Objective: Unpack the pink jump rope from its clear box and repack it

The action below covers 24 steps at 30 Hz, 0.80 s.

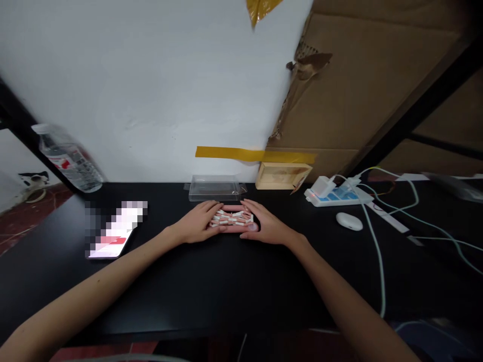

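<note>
A small pink tray (233,229) holding several white and pink pieces lies on the black table (211,291) in the middle of the view. My left hand (198,222) is wrapped round its left end, fingers at the far edge and thumb at the near edge. Round the right end is my right hand (264,223), placed the same way. A clear plastic case (215,188) stands just behind the tray. What lies under my palms is hidden.
At the left are a lit phone (116,236) and a plastic bottle (71,161). Behind stands a shallow wooden box (283,176). To the right are a power strip (335,198) with plugs, a white earbud case (349,221) and loose cables (377,251).
</note>
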Available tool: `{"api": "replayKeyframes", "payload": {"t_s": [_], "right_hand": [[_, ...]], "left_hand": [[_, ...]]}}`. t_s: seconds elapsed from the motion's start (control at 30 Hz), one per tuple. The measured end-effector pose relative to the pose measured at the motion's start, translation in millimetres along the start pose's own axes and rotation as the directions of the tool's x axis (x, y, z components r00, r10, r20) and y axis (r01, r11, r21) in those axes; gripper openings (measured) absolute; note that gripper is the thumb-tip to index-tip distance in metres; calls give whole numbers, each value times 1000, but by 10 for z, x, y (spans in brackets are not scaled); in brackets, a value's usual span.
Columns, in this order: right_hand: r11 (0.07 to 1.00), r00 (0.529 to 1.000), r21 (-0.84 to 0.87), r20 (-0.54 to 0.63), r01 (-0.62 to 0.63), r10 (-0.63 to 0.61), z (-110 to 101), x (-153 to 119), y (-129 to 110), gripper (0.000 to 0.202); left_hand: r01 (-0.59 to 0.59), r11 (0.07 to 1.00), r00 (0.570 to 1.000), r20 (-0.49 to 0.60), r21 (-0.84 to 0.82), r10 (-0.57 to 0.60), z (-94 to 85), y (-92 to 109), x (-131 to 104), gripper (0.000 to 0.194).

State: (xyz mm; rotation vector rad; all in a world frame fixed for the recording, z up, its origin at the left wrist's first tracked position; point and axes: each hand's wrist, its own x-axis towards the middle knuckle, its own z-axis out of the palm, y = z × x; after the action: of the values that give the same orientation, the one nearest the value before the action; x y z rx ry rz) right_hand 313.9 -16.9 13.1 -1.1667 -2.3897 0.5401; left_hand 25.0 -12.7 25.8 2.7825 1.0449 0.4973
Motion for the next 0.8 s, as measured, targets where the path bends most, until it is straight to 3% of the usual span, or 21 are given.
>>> {"api": "replayKeyframes", "payload": {"t_s": [0.13, 0.37, 0.8], "right_hand": [[1000, 999, -29, 30, -13, 13, 41, -1, 8, 104], [999, 999, -33, 54, -6, 7, 158, 55, -150, 103], [995, 997, -78, 19, -67, 69, 119, 46, -30, 124]], "left_hand": [[39, 999, 998, 42, -26, -38, 73, 13, -21, 80], [54, 998, 998, 26, 25, -55, 63, -17, -26, 76], [59, 998, 998, 28, 4, -59, 120, -66, -33, 80]]}}
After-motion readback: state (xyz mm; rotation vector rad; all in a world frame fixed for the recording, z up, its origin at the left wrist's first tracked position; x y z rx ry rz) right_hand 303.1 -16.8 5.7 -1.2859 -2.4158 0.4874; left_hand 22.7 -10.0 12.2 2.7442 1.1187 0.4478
